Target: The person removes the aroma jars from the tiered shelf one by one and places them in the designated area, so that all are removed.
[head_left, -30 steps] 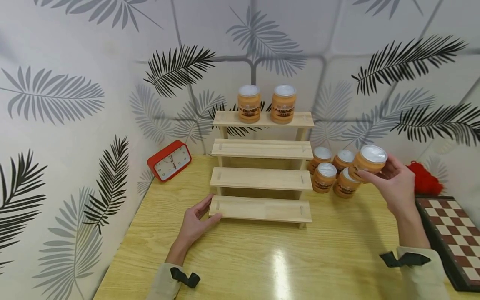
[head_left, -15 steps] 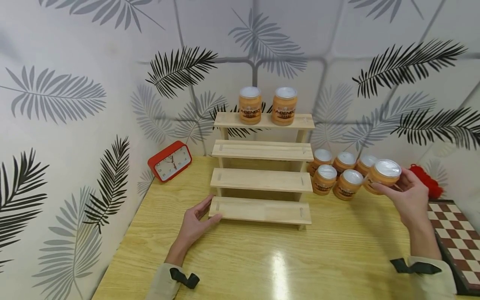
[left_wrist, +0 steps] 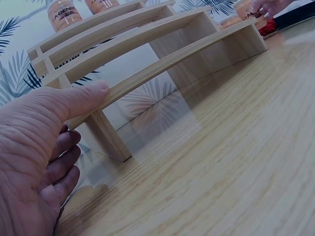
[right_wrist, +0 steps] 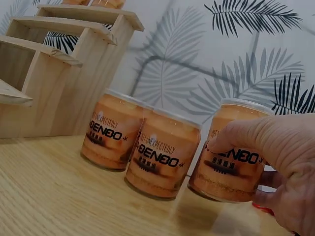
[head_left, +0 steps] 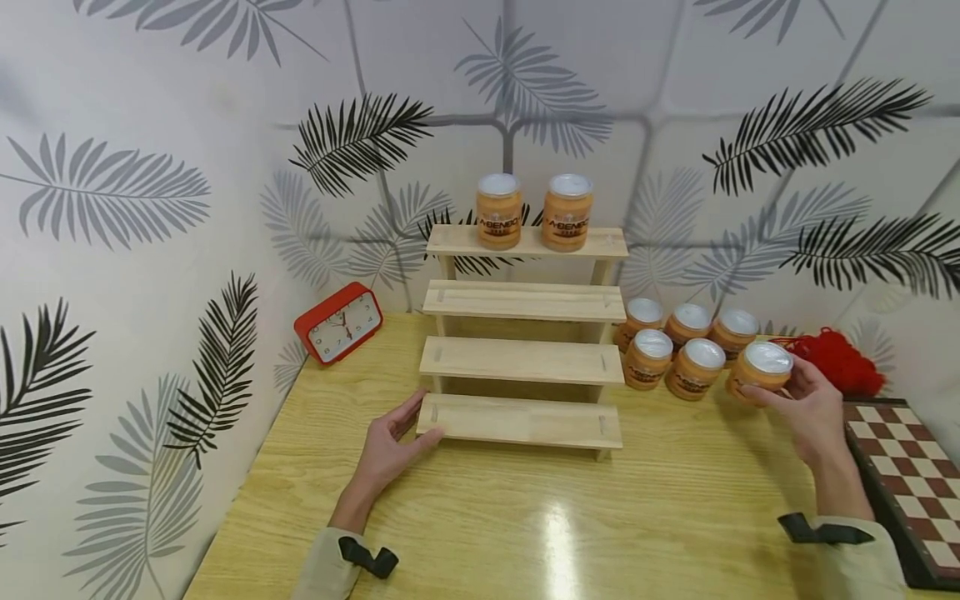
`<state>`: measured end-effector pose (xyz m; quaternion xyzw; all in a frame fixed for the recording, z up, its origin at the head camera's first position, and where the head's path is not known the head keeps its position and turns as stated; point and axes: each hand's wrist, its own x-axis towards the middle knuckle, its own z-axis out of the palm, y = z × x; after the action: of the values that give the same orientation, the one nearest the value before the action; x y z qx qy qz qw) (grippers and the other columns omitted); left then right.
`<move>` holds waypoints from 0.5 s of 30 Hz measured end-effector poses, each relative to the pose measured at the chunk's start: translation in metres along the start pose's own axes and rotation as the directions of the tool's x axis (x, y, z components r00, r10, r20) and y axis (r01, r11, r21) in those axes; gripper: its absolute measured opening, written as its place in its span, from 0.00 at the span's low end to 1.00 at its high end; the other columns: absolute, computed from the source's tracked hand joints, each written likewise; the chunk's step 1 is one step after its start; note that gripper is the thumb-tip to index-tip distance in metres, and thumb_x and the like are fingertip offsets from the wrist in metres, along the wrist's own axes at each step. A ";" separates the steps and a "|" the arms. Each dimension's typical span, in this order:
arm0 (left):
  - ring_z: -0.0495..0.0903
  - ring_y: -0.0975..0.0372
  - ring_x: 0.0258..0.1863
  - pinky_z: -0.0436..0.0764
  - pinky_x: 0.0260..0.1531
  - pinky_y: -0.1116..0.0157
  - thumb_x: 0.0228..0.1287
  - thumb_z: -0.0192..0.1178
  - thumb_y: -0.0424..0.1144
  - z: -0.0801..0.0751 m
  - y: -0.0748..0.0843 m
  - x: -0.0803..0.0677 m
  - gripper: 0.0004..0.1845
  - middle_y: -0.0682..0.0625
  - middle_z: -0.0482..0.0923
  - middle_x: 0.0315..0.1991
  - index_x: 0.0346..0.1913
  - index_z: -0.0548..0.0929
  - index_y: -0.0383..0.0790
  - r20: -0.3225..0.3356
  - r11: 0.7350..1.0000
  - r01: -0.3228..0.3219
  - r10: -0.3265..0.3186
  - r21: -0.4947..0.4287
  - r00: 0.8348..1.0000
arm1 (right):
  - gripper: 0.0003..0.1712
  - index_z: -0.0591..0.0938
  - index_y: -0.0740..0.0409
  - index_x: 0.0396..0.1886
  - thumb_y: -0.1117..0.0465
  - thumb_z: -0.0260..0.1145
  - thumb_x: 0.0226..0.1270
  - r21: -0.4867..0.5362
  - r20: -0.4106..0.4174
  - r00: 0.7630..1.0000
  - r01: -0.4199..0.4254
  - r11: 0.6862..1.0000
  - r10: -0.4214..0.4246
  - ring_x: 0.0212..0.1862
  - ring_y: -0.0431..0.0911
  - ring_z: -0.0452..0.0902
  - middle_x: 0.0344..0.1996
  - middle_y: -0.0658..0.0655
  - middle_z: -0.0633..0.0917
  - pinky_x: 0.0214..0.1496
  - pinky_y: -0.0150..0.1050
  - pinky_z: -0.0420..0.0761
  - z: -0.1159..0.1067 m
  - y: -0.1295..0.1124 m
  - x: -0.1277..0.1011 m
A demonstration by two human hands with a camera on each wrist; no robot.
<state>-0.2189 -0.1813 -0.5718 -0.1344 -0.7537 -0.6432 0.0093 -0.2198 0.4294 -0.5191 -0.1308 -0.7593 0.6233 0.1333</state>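
Observation:
At the right, my right hand (head_left: 813, 408) grips an orange can (head_left: 759, 371) with a silvery lid, thumb in front and fingers behind. In the right wrist view this can (right_wrist: 229, 162) leans slightly, its base at or just above the table; contact is unclear. Two matching cans (right_wrist: 157, 155) stand left of it, and three more (head_left: 690, 321) form a row behind. My left hand (head_left: 390, 442) holds the left end of the lowest step of a four-tier wooden stand (head_left: 521, 421). Its thumb lies on the board's edge and its fingers curl below, as the left wrist view shows.
Two cans (head_left: 567, 212) stand on the stand's top tier. A red alarm clock (head_left: 340, 322) sits at the left by the patterned wall. Red yarn-like material (head_left: 843, 362) and a checkered board (head_left: 911, 475) lie at the far right of the wooden table (head_left: 465, 533).
My right hand has carried the can rightward and down, from above the group to the front row's right end. My left hand has stayed on the stand.

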 end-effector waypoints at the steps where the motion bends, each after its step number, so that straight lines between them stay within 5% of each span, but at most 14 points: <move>1: 0.71 0.54 0.73 0.69 0.72 0.54 0.65 0.74 0.33 0.000 0.000 0.000 0.39 0.44 0.72 0.74 0.77 0.70 0.34 0.001 1.000 0.001 -0.001 0.000 1.000 | 0.49 0.70 0.47 0.79 0.64 0.82 0.60 0.009 0.002 1.000 -0.001 1.000 0.001 0.61 0.31 0.72 0.66 0.41 0.77 0.53 0.15 0.75 0.000 0.004 0.002; 15: 0.71 0.53 0.73 0.69 0.72 0.55 0.65 0.74 0.33 0.001 0.003 -0.002 0.39 0.44 0.72 0.74 0.77 0.70 0.33 0.000 1.000 0.014 -0.014 -0.008 1.000 | 0.49 0.67 0.44 0.81 0.64 0.80 0.63 0.117 0.049 0.998 -0.046 0.992 0.041 0.64 0.31 0.71 0.68 0.41 0.76 0.52 0.15 0.74 0.004 0.034 0.010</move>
<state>-0.2167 -0.1805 -0.5698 -0.1291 -0.7521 -0.6463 0.0045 -0.2299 0.4358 -0.5528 -0.1247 -0.7210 0.6727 0.1097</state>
